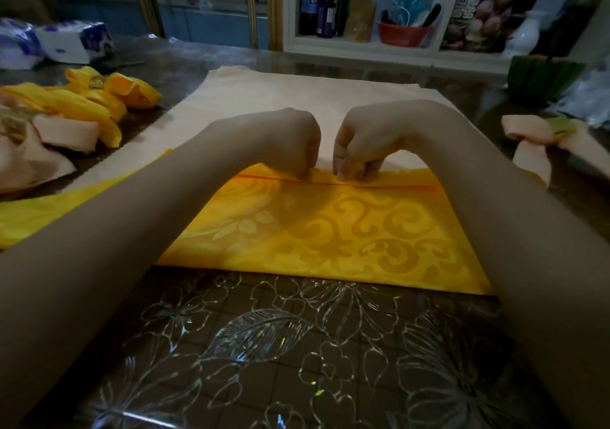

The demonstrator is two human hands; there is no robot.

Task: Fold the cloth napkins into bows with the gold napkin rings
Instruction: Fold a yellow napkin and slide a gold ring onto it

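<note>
- Forearms stretch in from both lower corners and meet over the middle of the surface (297, 346), wrists bent so the knuckles stand up and the fingers point down.
- Left hand (297, 144) has its fingers curled under, the tips pinching the far edge of the yellow napkin (330, 230).
- Right hand (359, 144) sits just beside it, the two nearly touching, and its thumb and fingertips pinch the same edge.
- Yellow napkin lies flat before the person, between the forearms, with part of it running out under the left forearm towards the left.
- Its cloth is glossy, with a woven pattern of scrolls and leaves in a darker gold.
- A narrow fold with an orange hem line runs straight across its far edge, just where both hands grip.
- Its near edge is straight and rests on the bare surface; its far part lies over a cream napkin (280, 95), which is spread flat and reaches on beyond the hands.
- At the left, a yellow bow (109, 95) and a peach bow (59, 134) lie together in a heap.
- At the right, another peach bow (541, 138) lies apart, cinched at its middle by a gold napkin ring (566, 126).
- The surface is dark under a clear sheet embossed with flowers and leaves.
</note>
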